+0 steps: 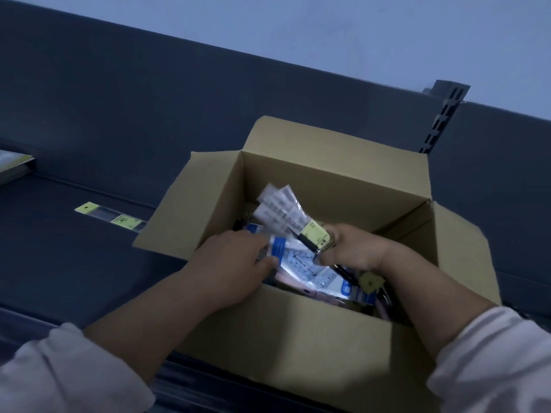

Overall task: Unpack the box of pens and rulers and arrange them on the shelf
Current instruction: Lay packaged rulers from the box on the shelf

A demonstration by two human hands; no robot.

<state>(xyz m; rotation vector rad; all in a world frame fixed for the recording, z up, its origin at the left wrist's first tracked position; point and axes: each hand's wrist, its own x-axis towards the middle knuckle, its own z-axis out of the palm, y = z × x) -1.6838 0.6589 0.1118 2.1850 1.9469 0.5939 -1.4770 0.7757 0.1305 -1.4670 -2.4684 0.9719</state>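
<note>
An open cardboard box (313, 338) sits on the dark shelf (74, 263), flaps spread. Inside lie several clear packets of pens and rulers with blue or yellow header cards. My left hand (229, 269) reaches into the box and grips a packet with a blue header (286, 254). My right hand (354, 248) is inside the box too, pinching a yellow-headed packet (313, 234) that holds a black pen. One yellow-headed packet (110, 217) lies flat on the shelf to the left of the box.
The shelf's dark back panel (134, 114) rises behind the box, with a slotted upright (444, 117) at the right. A stack of flat packaged items (15, 165) shows at the far left edge. A pale wall is above.
</note>
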